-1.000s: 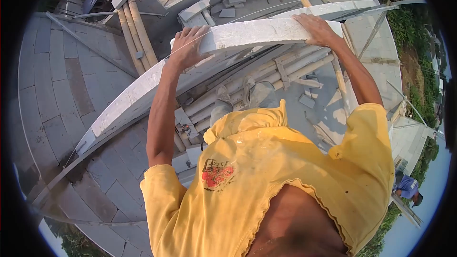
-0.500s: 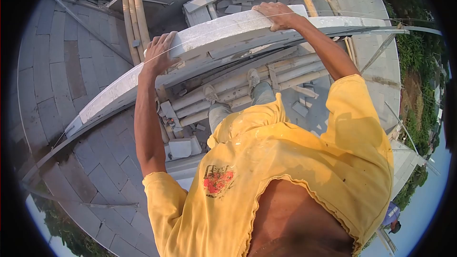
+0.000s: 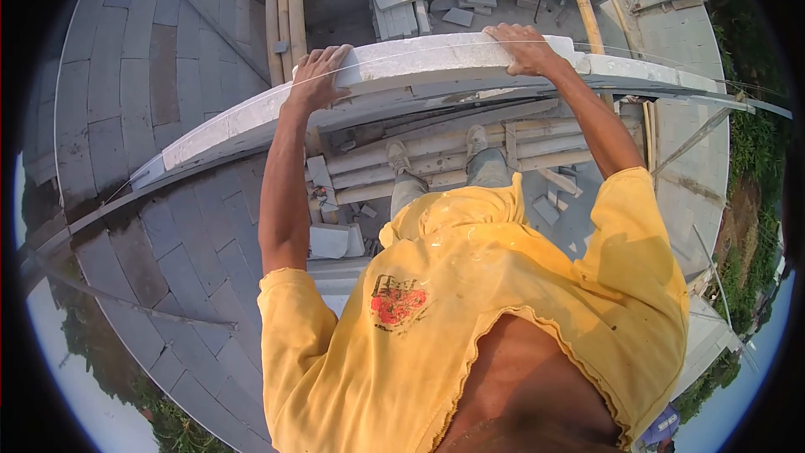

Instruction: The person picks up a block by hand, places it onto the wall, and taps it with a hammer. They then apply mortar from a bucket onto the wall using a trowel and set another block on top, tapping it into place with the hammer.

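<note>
White lightweight concrete block (image 3: 432,54) atop the wall (image 3: 226,132) probably seats best under even pressure, with left hand (image 3: 317,81) and right hand (image 3: 525,49) gripping near its ends, fingers over the far edge.

Work clothes, one set: yellow T-shirt (image 3: 520,273), grey trousers (image 3: 488,171), pale shoes (image 3: 397,156).
T-shirt short-sleeved, creased, hem (image 3: 453,211) bunched at the waist with whitish smears; neckline (image 3: 506,312) wavy and uneven (worn, by the look of it); chest print (image 3: 399,304) at wearer's left, red beneath dark lettering, too broken to read; small dark spot (image 3: 613,327) at right. Left hand (image 3: 319,77) and right hand (image 3: 526,49) bare.
</note>
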Demonstrator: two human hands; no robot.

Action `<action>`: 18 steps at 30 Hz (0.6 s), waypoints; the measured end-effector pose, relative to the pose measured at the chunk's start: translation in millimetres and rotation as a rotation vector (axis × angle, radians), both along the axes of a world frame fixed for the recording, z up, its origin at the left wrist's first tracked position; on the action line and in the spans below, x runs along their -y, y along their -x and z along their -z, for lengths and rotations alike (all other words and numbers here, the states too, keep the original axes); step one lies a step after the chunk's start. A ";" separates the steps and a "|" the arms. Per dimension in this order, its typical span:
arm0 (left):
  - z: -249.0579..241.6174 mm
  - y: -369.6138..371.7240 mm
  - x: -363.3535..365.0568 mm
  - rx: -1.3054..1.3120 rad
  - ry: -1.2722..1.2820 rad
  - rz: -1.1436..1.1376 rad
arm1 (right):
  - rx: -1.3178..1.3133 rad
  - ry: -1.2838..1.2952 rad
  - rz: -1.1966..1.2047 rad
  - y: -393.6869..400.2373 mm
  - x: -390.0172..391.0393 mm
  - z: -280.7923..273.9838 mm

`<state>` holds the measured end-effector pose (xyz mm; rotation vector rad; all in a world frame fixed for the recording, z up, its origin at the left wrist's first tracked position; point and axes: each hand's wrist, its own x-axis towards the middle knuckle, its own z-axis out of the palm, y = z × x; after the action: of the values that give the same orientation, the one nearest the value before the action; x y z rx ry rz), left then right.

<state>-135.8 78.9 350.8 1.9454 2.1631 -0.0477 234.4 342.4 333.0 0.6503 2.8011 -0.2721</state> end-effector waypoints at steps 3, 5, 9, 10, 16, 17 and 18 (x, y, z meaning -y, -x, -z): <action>5.4 4.1 5.0 -0.001 -0.020 0.011 | 0.017 -0.019 0.000 3.7 4.3 0.1; 6.6 4.1 5.1 0.009 -0.015 0.012 | 0.021 -0.020 0.005 1.2 4.3 -0.4; 5.0 0.4 7.6 0.021 -0.034 0.007 | -0.005 0.004 0.007 1.6 4.6 2.9; 6.4 -1.4 6.9 0.020 -0.030 0.002 | -0.008 0.004 0.013 0.1 4.0 2.4; 1.9 -13.5 7.4 0.018 0.044 -0.042 | 0.039 0.043 0.007 3.4 1.8 2.1; 2.6 -15.7 8.1 0.020 0.038 -0.040 | 0.037 0.039 0.006 4.1 1.6 4.8; 4.0 -16.3 9.3 0.021 0.030 -0.039 | 0.035 0.031 0.004 4.7 0.9 8.5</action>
<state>-119.5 69.6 346.8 1.8788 2.1733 -0.0522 229.7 341.5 324.4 0.6479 2.7567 -0.3017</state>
